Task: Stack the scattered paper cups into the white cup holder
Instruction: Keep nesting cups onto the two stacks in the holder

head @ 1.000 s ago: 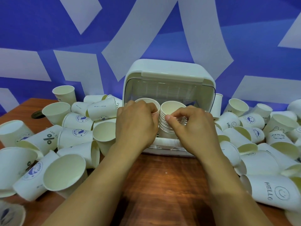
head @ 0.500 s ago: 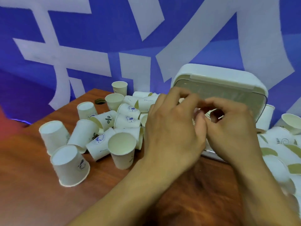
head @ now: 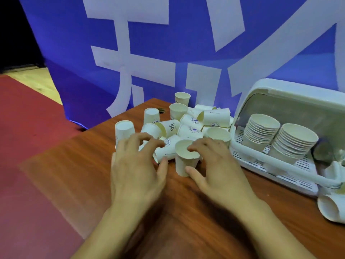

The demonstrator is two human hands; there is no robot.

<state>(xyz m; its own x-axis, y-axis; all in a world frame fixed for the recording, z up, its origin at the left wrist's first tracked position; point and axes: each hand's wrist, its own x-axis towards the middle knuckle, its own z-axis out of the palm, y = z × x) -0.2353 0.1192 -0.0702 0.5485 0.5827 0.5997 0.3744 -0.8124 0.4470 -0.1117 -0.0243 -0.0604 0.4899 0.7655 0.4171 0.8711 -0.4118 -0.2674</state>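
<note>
upright cup (head: 186, 161) between right hand (head: 220, 169) digits

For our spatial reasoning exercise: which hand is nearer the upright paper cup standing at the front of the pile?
Right. The right hand curls around the upright white paper cup, thumb against its side and fingers at the rim. The left hand sits beside it, to its left, apart.

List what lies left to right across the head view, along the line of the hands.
Left hand → upright paper cup → right hand → left cup stack → right cup stack, both stacks inside the white cup holder.
</note>
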